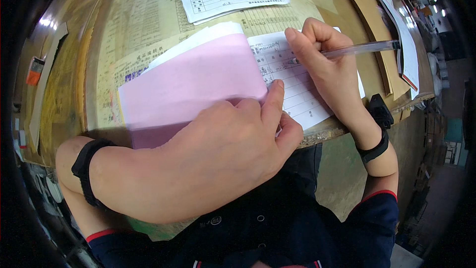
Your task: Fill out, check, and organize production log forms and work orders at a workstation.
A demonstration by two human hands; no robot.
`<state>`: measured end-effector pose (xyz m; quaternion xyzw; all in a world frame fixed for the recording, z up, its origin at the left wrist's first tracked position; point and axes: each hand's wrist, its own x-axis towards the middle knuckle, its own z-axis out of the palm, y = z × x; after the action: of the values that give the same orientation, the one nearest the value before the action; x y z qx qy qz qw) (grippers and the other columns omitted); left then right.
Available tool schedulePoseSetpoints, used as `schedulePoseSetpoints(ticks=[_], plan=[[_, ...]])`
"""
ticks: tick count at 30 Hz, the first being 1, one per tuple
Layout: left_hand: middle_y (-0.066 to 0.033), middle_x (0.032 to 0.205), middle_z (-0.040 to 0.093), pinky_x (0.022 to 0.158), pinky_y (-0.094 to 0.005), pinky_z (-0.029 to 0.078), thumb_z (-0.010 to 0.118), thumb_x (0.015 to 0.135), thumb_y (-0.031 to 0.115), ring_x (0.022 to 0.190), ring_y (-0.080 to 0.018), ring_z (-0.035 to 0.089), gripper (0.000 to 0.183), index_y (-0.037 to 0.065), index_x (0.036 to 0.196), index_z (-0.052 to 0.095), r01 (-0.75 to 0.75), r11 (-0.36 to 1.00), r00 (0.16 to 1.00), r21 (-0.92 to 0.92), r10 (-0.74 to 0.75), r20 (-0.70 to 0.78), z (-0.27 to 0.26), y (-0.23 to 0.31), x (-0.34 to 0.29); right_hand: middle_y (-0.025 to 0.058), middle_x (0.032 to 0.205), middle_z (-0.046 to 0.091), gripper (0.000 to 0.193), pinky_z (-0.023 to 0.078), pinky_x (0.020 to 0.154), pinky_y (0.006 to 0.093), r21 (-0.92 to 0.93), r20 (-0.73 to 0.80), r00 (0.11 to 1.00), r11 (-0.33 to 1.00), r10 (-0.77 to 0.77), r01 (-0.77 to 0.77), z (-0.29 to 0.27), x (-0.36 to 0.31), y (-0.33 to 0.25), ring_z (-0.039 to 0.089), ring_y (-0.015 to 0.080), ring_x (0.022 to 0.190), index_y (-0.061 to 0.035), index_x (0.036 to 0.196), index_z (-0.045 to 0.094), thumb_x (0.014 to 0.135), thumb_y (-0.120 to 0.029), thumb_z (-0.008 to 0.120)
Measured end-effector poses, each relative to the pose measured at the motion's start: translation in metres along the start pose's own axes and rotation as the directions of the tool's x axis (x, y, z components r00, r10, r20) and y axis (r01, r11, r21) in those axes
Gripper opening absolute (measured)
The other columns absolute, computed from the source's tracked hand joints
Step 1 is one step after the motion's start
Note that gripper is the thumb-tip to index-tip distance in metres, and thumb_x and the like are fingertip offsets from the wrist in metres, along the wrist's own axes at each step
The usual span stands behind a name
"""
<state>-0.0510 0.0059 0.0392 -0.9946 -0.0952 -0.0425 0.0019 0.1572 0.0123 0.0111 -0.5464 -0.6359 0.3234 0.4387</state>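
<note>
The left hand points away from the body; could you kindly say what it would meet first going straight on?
Sliding over the form, the left hand would probably meet the pen first, near its tip, with the right hand close by; depth is unclear.

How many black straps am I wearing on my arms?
2: one black strap circles your left forearm, another black strap circles your right forearm, near the right hand holding the pen. Any under your sleeves would be hidden.

Left hand (238, 131) lies knuckles-up, index finger (275, 94) outstretched, others perhaps curled; right hand (327, 64) pinches
</note>
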Motion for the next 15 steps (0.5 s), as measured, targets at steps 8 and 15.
schedulePoseSetpoints(ticks=[8,15], plan=[[-0.0279,0.118,0.057,0.054,-0.026,0.051,0.06,0.074,0.016,0.07,-0.0164,0.06,0.033,-0.002,0.101,0.056,0.003,1.0,1.0,0.002,-0.003,-0.001,-0.001,0.001,0.001,-0.0087,0.059,0.039,0.037,0.024,0.048,0.019,0.041,-0.038,0.999,0.999,0.036,-0.034,-0.002,0.0,-0.003,0.03,-0.001,0.057,-0.0077,0.064,0.042,0.094,-0.016,0.062],[-0.0288,0.119,0.057,0.054,-0.026,0.051,0.059,0.074,0.014,0.07,-0.0172,0.061,0.036,-0.006,0.104,0.056,-0.029,0.999,0.999,0.015,0.029,-0.018,0.001,-0.001,0.0,-0.0083,0.059,0.04,0.037,0.024,0.048,0.0188,0.148,0.036,0.981,0.97,0.189,-0.193,-0.006,-0.012,-0.02,0.031,-0.0004,0.057,-0.008,0.065,0.044,0.093,-0.019,0.066]])
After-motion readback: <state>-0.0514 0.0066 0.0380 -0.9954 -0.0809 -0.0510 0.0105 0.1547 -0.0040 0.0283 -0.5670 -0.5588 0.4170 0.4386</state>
